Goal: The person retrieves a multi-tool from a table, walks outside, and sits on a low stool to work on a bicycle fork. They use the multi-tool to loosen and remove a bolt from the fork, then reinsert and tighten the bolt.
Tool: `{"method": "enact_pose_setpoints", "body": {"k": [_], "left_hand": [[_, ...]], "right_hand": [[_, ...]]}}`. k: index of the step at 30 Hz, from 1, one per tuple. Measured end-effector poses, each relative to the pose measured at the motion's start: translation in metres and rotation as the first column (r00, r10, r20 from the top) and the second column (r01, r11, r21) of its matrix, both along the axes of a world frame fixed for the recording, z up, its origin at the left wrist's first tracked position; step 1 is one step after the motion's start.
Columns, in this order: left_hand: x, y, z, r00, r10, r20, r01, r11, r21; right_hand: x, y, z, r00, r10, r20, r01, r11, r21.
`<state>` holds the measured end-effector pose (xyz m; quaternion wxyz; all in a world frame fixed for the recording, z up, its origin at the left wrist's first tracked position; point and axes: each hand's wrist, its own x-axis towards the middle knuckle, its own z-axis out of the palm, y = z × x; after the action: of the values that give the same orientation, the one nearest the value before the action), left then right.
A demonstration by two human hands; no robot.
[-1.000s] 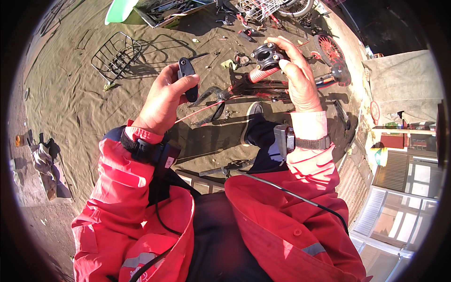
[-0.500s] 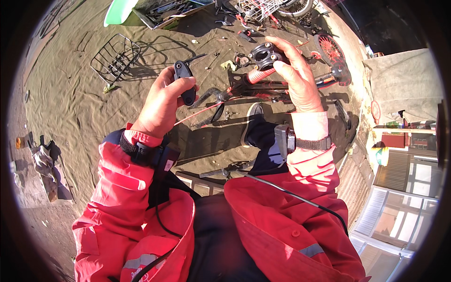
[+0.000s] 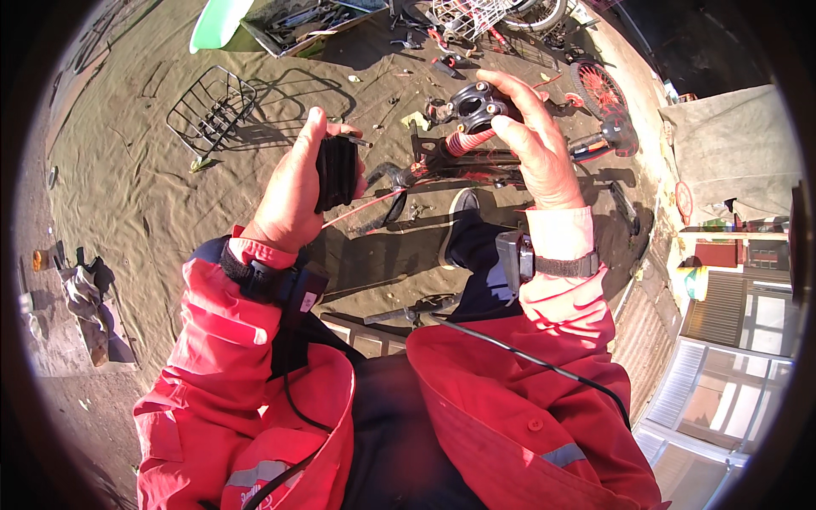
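Observation:
My left hand is closed around a black folding multi-tool, its narrow stacked side turned up and a thin metal key poking out beyond my fingers. Level with it on the right, my right hand grips a black bicycle handlebar stem between thumb and fingers. Round openings and small bolts show on the stem. Both things are held up in the air, well apart. Below them on the ground lies a red and black bicycle frame, partly hidden by my right hand.
A black wire rack lies at the left on a wrinkled ground sheet. Farther off are a green basin, a box of tools, a white wire basket and a red-spoked wheel. A wall edge runs along the right.
The multi-tool has turned in my left hand from its flat side to its narrow side, and my thumb now points upward. The stem has tilted slightly in my right hand.

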<state>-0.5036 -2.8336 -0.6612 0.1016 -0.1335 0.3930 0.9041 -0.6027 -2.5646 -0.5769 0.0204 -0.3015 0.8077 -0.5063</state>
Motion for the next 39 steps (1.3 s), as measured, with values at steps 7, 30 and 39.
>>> {"method": "enact_pose_setpoints", "body": {"k": [7, 30, 39], "left_hand": [[0.005, 0.004, 0.005, 0.991, -0.12, -0.059, 0.122, 0.992, 0.017], [-0.041, 0.068, 0.098, 0.695, -0.473, -0.542, -0.562, 0.115, -0.819], [-0.042, 0.068, 0.113, 0.72, -0.528, -0.45, -0.5, 0.054, -0.864]], "right_hand": [[-0.001, 0.003, 0.005, 0.997, 0.043, -0.064, -0.036, 0.993, 0.113], [-0.003, 0.005, -0.011, 0.976, 0.01, -0.219, 0.001, 0.999, 0.051], [-0.009, 0.008, -0.015, 0.95, 0.037, -0.309, -0.041, 0.999, -0.005]]}}
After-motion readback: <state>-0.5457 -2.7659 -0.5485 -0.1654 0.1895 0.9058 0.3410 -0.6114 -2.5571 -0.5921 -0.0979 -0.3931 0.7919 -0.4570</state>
